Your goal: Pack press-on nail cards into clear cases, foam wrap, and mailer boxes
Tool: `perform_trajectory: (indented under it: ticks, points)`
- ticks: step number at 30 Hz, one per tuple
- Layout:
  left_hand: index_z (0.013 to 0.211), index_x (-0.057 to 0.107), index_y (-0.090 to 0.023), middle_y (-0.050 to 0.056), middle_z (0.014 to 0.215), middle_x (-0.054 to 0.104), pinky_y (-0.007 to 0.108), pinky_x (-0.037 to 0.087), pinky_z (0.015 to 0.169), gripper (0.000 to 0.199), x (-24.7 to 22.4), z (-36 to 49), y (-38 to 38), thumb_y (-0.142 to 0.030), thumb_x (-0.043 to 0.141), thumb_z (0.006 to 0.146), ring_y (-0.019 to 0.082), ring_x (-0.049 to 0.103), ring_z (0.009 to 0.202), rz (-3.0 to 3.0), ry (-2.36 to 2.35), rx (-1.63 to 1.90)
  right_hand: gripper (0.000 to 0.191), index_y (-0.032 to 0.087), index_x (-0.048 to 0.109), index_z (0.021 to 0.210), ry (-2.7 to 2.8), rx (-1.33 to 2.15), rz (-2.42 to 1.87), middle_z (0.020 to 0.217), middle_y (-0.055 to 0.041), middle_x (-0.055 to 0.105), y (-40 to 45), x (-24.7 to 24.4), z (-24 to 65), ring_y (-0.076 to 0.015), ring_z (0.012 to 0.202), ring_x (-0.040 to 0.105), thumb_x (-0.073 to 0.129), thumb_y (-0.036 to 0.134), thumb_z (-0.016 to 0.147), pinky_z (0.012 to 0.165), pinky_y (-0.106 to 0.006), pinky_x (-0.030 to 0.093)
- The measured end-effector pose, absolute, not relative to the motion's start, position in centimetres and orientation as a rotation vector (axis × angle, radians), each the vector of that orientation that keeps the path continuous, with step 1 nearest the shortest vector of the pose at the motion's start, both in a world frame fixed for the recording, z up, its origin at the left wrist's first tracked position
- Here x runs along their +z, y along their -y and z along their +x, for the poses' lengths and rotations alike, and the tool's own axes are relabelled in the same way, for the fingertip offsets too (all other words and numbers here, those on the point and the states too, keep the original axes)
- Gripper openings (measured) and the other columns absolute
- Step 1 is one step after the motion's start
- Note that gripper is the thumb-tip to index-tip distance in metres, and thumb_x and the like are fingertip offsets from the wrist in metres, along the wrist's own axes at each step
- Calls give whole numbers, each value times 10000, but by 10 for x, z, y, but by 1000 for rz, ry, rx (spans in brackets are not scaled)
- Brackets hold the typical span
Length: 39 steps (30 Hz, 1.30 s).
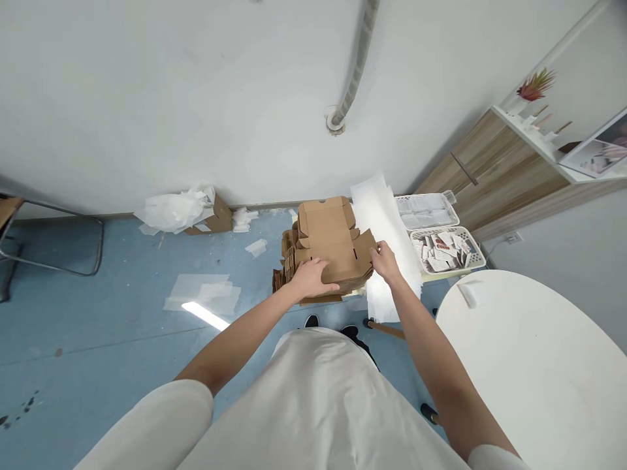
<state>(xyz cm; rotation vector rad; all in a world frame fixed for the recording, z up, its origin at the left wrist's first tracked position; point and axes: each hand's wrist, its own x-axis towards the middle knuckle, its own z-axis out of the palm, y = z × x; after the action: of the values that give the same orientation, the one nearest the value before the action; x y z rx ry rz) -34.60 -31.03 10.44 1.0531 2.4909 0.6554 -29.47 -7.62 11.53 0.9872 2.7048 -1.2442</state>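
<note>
A stack of flat, unfolded brown cardboard boxes (330, 235) lies in front of me near the wall. My left hand (311, 277) rests on the near left part of the top sheet with its fingers spread. At the right edge of the same sheet, my right hand (385, 260) pinches the corner of a side flap. White paper sheets (386, 228) lie just right of the stack, partly behind my right wrist.
Right of the paper are a white basket of printed cards (479, 260) and another basket (453, 219). A round white table (533, 365) stands at the lower right. A carton with plastic wrap (223, 215) and a metal-framed chair (95, 258) are to the left.
</note>
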Motion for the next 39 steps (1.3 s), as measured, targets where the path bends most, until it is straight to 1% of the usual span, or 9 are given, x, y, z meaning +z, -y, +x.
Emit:
perform_trajectory:
  ticks: [4,8,15,20,23,26,30,34,39]
  points:
    - [1113,546,-155,111,1068,572,373,402,834,548,100,-343,301,-556,455,750,268,525,987,1115,-2511,666,198,215,406,923,-2476,-1613,1154,781,-35,577,78,114,-291,-150,567,569,395,332,764,482,-283,473]
    - [1019,596,-165,88,1009,593,322,423,797,391,95,-348,304,-436,385,833,215,551,923,1211,-2447,687,208,218,400,940,-2400,-1699,1162,818,-35,582,77,115,-285,-147,578,585,403,340,772,505,-296,492]
    - [804,629,-161,85,853,615,314,433,688,336,94,-346,301,-250,310,863,200,584,791,1225,-2490,471,327,176,468,1029,-3235,-922,804,1062,-112,559,103,137,-262,-235,968,513,431,399,792,820,-387,394]
    - [791,632,-157,97,825,619,358,424,723,365,97,-344,299,-252,288,867,218,588,780,1212,-2563,447,309,180,570,801,-3075,-566,193,815,-81,625,142,134,-243,-197,807,546,341,379,861,793,-323,360]
    - [786,627,-164,90,820,623,375,411,765,354,101,-343,301,-253,294,868,216,586,786,1218,-2595,482,348,170,591,773,-2909,-472,133,796,-83,643,156,118,-239,-196,815,568,333,382,870,821,-325,349]
    - [808,613,-177,72,833,623,375,388,827,341,106,-343,304,-254,288,874,199,576,811,1212,-2633,586,326,174,611,823,-2866,-631,266,856,-82,659,152,106,-238,-198,887,577,363,383,862,870,-338,349]
    - [863,593,-184,49,888,622,370,333,920,340,111,-340,313,-252,260,888,171,557,855,1294,-2661,701,395,188,524,1082,-2703,-1317,544,1055,-80,619,132,107,-239,-192,963,578,441,461,809,841,-334,428]
    - [931,572,-185,43,969,617,383,264,992,324,108,-332,318,-234,255,894,153,547,900,1374,-2664,733,584,188,328,1275,-2483,-1889,921,1164,-110,539,113,122,-245,-166,796,642,374,538,810,762,-337,496]
    - [964,565,-185,51,994,615,408,219,1028,319,98,-325,317,-218,255,894,150,556,903,1470,-2630,711,668,181,319,1305,-2478,-1734,1023,1135,-126,551,107,143,-254,-158,667,644,445,554,765,670,-326,519]
